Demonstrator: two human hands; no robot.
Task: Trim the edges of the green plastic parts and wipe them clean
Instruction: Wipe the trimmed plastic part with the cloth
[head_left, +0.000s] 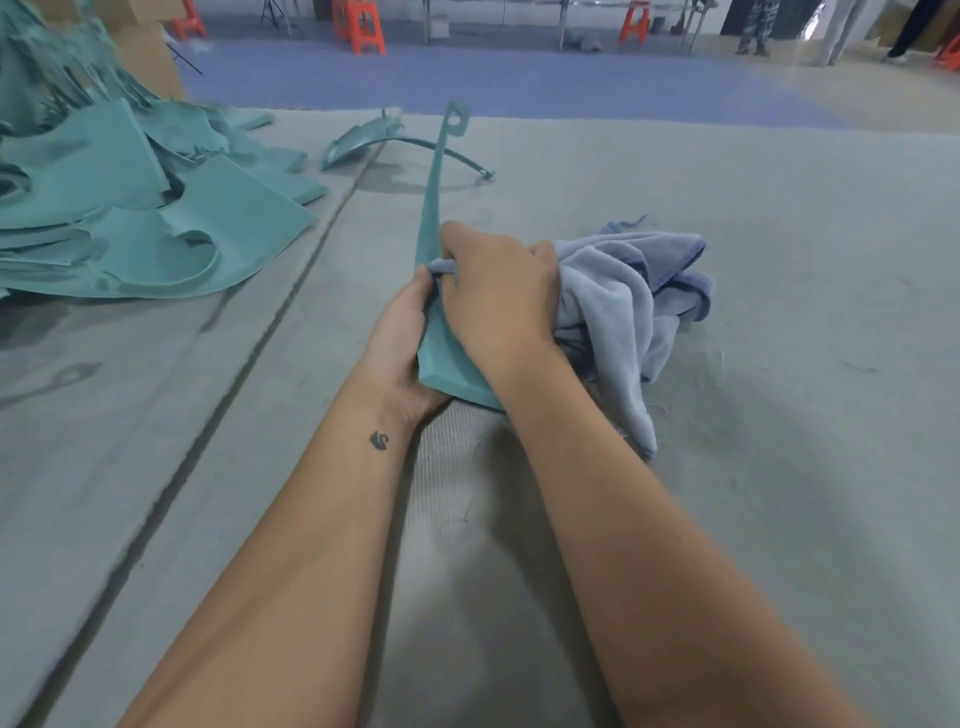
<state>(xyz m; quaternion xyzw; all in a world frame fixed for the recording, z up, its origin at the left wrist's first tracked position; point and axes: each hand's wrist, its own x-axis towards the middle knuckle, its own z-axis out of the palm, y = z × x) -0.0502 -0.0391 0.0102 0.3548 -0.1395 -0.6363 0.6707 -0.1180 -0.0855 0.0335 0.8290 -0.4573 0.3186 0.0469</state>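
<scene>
A long narrow green plastic part (435, 197) stands on edge at the middle of the grey mat, its slotted tip pointing away from me. My left hand (400, 338) grips its wide near end from the left. My right hand (493, 291) is closed on a blue-grey cloth (628, 306) and presses a fold of it against the part's right face. Most of the cloth bunches out to the right of my right hand and trails onto the mat.
A heap of green plastic parts (130, 208) lies at the left. A single curved green part (374, 143) rests on the mat beyond the held one. Orange stools (363, 26) and table legs stand on the floor far back. The grey mat (779, 467) spreads to the right.
</scene>
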